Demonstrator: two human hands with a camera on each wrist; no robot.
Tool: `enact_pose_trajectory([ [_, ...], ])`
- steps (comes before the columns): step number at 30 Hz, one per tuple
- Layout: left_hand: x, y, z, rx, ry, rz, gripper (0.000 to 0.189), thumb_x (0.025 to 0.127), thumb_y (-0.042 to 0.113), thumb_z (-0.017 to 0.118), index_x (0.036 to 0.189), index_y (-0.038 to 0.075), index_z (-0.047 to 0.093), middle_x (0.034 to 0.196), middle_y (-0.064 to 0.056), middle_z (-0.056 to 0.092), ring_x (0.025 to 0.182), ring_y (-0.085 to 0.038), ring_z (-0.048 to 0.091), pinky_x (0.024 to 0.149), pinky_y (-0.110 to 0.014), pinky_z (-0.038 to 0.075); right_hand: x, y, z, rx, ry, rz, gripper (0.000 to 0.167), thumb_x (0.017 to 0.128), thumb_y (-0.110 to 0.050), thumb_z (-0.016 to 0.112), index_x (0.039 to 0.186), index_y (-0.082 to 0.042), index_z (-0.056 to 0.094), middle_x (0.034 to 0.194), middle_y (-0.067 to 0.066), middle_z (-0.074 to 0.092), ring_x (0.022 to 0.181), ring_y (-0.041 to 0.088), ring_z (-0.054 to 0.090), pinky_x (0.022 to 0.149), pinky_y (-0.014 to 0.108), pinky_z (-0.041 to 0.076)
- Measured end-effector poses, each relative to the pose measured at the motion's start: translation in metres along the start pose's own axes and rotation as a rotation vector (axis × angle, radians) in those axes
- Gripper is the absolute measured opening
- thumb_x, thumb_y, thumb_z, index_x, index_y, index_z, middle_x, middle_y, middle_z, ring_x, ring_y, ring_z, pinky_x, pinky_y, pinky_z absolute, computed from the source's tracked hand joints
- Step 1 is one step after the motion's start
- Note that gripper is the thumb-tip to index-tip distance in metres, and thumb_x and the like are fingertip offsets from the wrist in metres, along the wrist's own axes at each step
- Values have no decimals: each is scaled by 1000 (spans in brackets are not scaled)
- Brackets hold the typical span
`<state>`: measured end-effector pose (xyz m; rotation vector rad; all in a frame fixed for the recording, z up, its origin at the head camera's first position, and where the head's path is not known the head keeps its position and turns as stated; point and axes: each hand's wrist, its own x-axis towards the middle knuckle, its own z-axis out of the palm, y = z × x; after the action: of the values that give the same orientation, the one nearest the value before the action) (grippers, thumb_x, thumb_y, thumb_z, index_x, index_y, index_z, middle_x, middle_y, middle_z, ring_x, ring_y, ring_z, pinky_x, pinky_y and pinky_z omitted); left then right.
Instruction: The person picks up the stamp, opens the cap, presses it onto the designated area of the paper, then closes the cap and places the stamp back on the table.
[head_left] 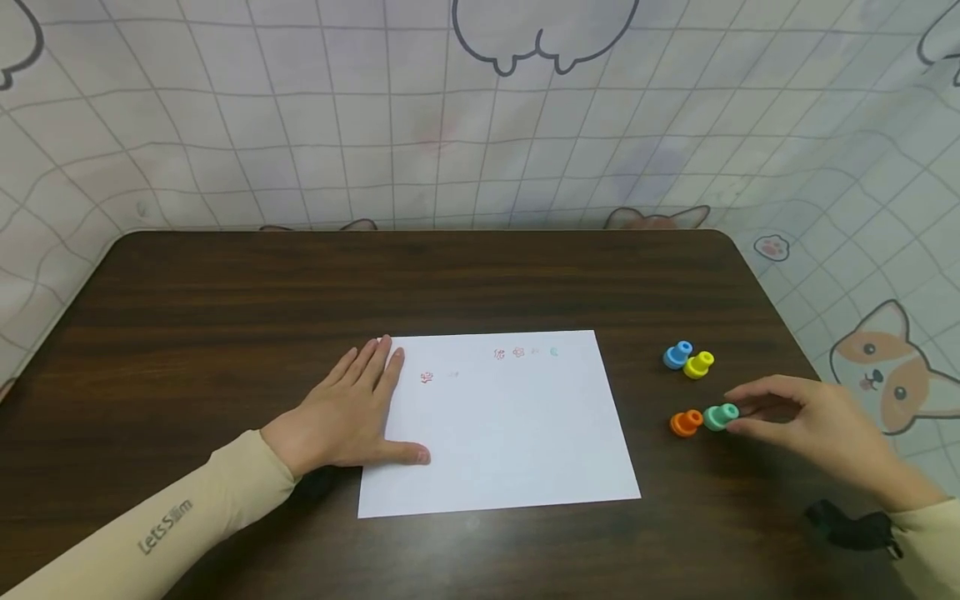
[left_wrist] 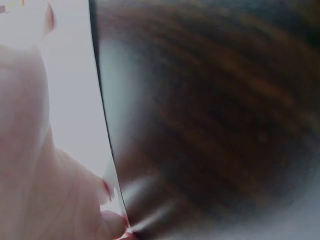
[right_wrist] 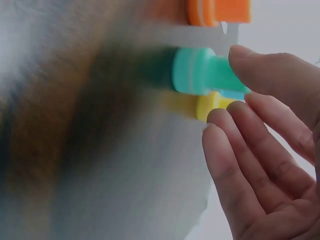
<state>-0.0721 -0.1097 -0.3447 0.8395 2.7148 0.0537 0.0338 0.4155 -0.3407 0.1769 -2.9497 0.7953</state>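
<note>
My left hand lies flat with fingers spread on the left edge of a white sheet of paper, thumb reaching over it. Small red, faint and teal stamped marks run along the sheet's upper part. To the right, my right hand has thumb and forefinger at the narrow handle of a teal toy stamp, which stands upright on the table. In the right wrist view the thumb overlaps that teal handle, and the other fingers extend below it. An orange stamp stands right beside the teal one.
Behind them, a blue stamp and a yellow stamp stand close together. The dark wooden table has rounded far corners. A pale grid-patterned cloth with cartoon dogs hangs behind and to the right.
</note>
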Motion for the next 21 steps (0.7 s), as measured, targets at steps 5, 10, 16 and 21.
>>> enact_pose_trajectory([
  [5, 1, 0, -2, 7, 7, -1, 132, 76, 86, 63, 163, -2, 19, 173, -25, 13, 161, -46, 16, 131, -63, 16, 2, 1, -15, 15, 13, -16, 34, 81, -12, 88, 113, -15, 76, 97, -23, 75, 81, -15, 68, 66, 7, 51],
  [10, 1, 0, -2, 8, 11, -2, 131, 76, 86, 63, 163, -2, 20, 172, -25, 14, 161, -46, 17, 131, -62, 16, 14, -4, -24, -8, 73, -48, 33, 80, -10, 88, 110, -16, 77, 95, -27, 74, 81, -19, 65, 67, 4, 49],
  [16, 3, -1, 0, -2, 9, -3, 133, 75, 88, 62, 163, -2, 19, 173, -25, 13, 161, -46, 16, 131, -63, 16, 32, -11, -26, 3, 142, -51, 32, 77, -11, 91, 106, -19, 79, 92, -21, 77, 79, -20, 66, 68, 0, 47],
  [21, 4, -1, 2, -3, 3, 1, 133, 75, 89, 61, 164, -1, 18, 173, -25, 12, 161, -46, 14, 131, -63, 16, 43, -13, -21, 26, 120, 7, 30, 82, -19, 89, 110, -22, 78, 95, -27, 74, 82, -21, 66, 72, -2, 45],
])
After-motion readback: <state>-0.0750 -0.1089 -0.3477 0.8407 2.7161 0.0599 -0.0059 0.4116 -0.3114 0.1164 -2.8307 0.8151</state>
